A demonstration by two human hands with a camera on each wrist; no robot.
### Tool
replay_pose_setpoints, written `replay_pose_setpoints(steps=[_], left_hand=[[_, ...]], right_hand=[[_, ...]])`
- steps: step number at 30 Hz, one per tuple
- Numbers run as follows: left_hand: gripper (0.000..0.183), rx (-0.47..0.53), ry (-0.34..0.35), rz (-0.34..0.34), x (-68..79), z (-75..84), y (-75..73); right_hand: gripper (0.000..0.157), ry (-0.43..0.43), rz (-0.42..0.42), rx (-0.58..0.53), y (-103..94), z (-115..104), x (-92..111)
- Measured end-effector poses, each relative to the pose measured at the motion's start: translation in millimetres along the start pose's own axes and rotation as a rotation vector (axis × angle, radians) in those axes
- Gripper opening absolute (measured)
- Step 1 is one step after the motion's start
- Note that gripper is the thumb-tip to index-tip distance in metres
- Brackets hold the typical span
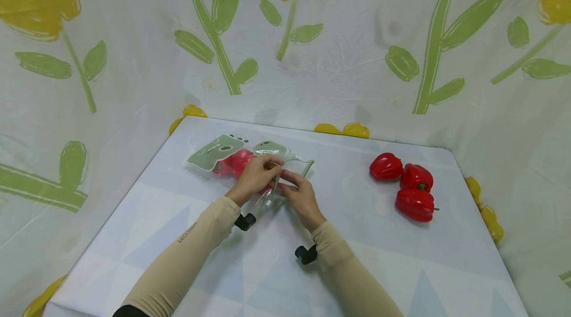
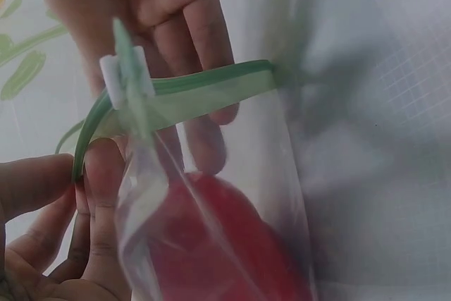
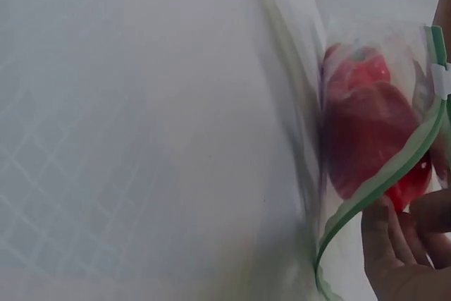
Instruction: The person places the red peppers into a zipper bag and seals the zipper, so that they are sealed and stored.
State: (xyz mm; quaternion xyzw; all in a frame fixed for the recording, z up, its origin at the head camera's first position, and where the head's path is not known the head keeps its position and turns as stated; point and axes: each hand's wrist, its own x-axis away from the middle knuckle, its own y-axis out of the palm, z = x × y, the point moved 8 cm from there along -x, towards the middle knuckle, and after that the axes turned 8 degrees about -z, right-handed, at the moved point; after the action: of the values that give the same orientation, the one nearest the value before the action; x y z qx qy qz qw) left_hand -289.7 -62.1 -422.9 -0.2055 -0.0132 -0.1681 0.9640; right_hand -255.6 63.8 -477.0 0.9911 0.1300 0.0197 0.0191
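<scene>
A clear zip bag (image 1: pixel 266 201) with a green-edged mouth lies at the table's left-middle, red bell peppers (image 1: pixel 238 162) inside it. My left hand (image 1: pixel 257 174) pinches the green zip edge (image 2: pixel 90 126), close to a white slider (image 2: pixel 127 75). From the other side my right hand (image 1: pixel 302 197) holds the bag's mouth, its fingers bent at the green edge in the right wrist view (image 3: pixel 409 259). Through the clear plastic one pepper (image 2: pixel 218 244) shows large in the left wrist view.
Three red bell peppers (image 1: pixel 416 205) lie in a cluster toward the right of the table (image 1: pixel 357 257). Flat green printed shapes (image 1: pixel 217 152) show on the bag's far left. A flower-printed curtain (image 1: pixel 339 69) stands behind the table.
</scene>
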Motion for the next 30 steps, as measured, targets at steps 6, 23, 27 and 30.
replay_pose_setpoints(steps=[6,23,27,30], left_hand=[[0.025,0.026,-0.011,-0.01,-1.6,-3.2,0.8],[0.029,0.037,-0.049,-0.013,-0.1,-6.6,0.8],[0.029,0.042,-0.054,-0.016,0.0,-6.9,0.5],[0.028,0.047,-0.052,-0.021,-0.4,-7.6,0.1]], right_hand=[[0.053,0.006,-0.034,0.005,2.2,-8.1,2.7],[0.048,0.0,0.026,0.09,-15.7,-12.4,11.2],[0.05,0.009,0.037,0.085,-21.3,-14.0,13.9],[0.05,-0.001,0.047,0.1,-25.6,-17.4,16.4]])
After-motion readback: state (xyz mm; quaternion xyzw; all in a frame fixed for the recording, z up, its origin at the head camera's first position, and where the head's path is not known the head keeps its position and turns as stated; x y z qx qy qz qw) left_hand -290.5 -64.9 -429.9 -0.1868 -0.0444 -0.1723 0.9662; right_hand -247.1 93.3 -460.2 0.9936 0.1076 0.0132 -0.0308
